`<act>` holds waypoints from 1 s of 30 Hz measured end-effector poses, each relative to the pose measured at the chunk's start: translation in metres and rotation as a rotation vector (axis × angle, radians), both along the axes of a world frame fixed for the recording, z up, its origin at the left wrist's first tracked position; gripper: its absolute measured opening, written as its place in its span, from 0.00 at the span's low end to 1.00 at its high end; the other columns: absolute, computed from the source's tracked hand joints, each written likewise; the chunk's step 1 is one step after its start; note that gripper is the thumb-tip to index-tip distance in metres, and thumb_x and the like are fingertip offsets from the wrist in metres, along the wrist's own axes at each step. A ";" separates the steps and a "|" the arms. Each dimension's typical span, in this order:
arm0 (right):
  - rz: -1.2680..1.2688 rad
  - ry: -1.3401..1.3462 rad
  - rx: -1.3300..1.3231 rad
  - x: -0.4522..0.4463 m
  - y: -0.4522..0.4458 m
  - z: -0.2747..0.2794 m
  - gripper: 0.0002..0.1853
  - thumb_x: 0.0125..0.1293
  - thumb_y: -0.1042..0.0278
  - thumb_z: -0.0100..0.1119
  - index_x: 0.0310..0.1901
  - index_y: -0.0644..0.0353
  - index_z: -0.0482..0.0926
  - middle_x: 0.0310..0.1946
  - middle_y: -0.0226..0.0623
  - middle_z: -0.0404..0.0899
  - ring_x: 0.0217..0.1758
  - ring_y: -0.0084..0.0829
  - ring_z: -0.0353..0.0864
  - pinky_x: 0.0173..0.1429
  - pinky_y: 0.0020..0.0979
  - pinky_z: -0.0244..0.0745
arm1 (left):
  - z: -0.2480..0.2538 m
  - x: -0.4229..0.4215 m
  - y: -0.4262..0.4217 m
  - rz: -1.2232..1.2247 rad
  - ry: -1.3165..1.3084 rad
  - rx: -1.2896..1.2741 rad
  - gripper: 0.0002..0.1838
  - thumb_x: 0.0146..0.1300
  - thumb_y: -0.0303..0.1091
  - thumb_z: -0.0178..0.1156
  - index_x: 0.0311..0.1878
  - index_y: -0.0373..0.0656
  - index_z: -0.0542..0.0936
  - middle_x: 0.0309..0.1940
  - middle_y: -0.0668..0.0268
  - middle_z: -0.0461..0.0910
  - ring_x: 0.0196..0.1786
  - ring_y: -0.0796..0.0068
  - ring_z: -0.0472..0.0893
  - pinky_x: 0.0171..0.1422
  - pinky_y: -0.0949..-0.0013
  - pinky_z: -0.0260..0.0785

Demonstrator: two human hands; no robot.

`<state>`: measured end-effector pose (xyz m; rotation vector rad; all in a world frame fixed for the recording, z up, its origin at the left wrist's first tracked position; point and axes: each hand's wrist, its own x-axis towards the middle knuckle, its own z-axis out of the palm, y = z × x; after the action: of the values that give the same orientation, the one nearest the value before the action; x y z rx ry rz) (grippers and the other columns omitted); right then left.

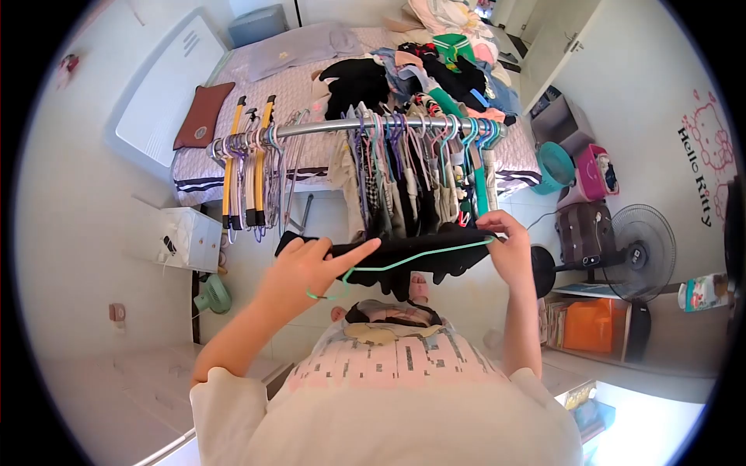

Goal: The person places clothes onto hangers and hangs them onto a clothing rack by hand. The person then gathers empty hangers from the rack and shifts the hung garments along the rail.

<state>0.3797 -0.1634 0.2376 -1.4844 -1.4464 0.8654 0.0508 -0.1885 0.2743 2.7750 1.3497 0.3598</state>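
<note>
Partly hidden by the left hand point(301, 268), the black cloth point(416, 245) is stretched between both hands, with a green hanger point(457, 247) across it. Left fingers curl on one end, one finger pointing straight; the right hand point(510, 247) pinches the other end. Just past it stands the clothes rack point(311, 128); bare floor point(462, 307) shows below.
</note>
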 end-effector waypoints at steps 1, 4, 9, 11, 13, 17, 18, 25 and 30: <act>-0.117 -0.229 0.122 -0.004 -0.002 0.000 0.14 0.48 0.87 0.51 0.36 0.61 0.78 0.32 0.36 0.81 0.35 0.32 0.80 0.41 0.28 0.72 | 0.003 0.007 -0.004 -0.006 0.044 -0.029 0.40 0.47 0.19 0.56 0.65 0.68 0.70 0.24 0.64 0.71 0.26 0.66 0.70 0.31 0.67 0.61; -0.140 -0.585 0.330 -0.012 -0.005 -0.003 0.11 0.48 0.84 0.54 0.34 0.61 0.79 0.33 0.41 0.79 0.35 0.42 0.80 0.39 0.34 0.74 | -0.009 0.019 -0.010 -0.005 0.178 -0.128 0.39 0.51 0.23 0.57 0.69 0.63 0.65 0.22 0.64 0.70 0.23 0.69 0.67 0.33 0.68 0.56; 0.016 -0.529 0.171 -0.011 -0.004 -0.011 0.11 0.50 0.81 0.55 0.37 0.61 0.79 0.34 0.41 0.78 0.36 0.37 0.80 0.38 0.32 0.74 | -0.018 0.027 -0.002 -0.030 0.217 -0.111 0.38 0.55 0.24 0.55 0.71 0.57 0.61 0.22 0.63 0.72 0.23 0.69 0.70 0.35 0.67 0.53; 0.129 -0.423 0.113 -0.032 -0.017 -0.002 0.12 0.51 0.80 0.56 0.39 0.60 0.78 0.35 0.41 0.77 0.36 0.39 0.80 0.38 0.33 0.75 | -0.027 0.033 0.002 0.052 0.091 -0.109 0.35 0.57 0.23 0.53 0.70 0.55 0.61 0.26 0.60 0.75 0.26 0.65 0.73 0.35 0.65 0.58; 0.309 -0.193 0.034 -0.054 -0.029 0.009 0.17 0.52 0.77 0.62 0.46 0.61 0.75 0.38 0.41 0.75 0.36 0.38 0.80 0.37 0.29 0.75 | -0.032 0.036 0.007 0.137 -0.532 -0.341 0.31 0.58 0.22 0.50 0.67 0.50 0.64 0.35 0.57 0.79 0.32 0.59 0.77 0.38 0.61 0.66; 0.452 0.031 -0.130 -0.034 -0.025 0.032 0.23 0.50 0.73 0.68 0.51 0.59 0.76 0.39 0.39 0.75 0.38 0.35 0.77 0.37 0.28 0.74 | -0.023 0.022 0.008 0.131 -0.632 -0.379 0.29 0.55 0.19 0.53 0.62 0.45 0.67 0.41 0.59 0.78 0.37 0.70 0.80 0.42 0.70 0.69; 0.511 0.105 -0.165 -0.026 -0.021 0.038 0.26 0.49 0.71 0.70 0.53 0.57 0.76 0.40 0.39 0.76 0.39 0.35 0.76 0.40 0.30 0.73 | -0.029 0.020 0.009 0.108 -0.838 -0.328 0.27 0.51 0.21 0.57 0.58 0.47 0.72 0.29 0.61 0.76 0.28 0.66 0.73 0.38 0.68 0.69; 0.603 -0.554 0.323 -0.051 -0.020 0.022 0.21 0.55 0.69 0.66 0.51 0.58 0.76 0.38 0.43 0.77 0.39 0.43 0.76 0.48 0.37 0.68 | -0.023 0.018 0.011 -0.035 -0.938 -0.295 0.25 0.48 0.20 0.59 0.53 0.46 0.74 0.29 0.67 0.74 0.29 0.73 0.71 0.40 0.72 0.68; 0.346 -0.231 0.210 -0.054 -0.018 0.027 0.18 0.58 0.77 0.63 0.51 0.63 0.74 0.46 0.47 0.79 0.43 0.39 0.83 0.45 0.28 0.75 | 0.007 0.025 0.022 -0.017 -0.774 -0.039 0.32 0.43 0.35 0.74 0.55 0.45 0.74 0.36 0.61 0.77 0.37 0.62 0.76 0.48 0.64 0.66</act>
<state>0.3256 -0.1818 0.2643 -1.2258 -1.9427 0.7319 0.0754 -0.1667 0.2814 2.2007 1.0918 1.2195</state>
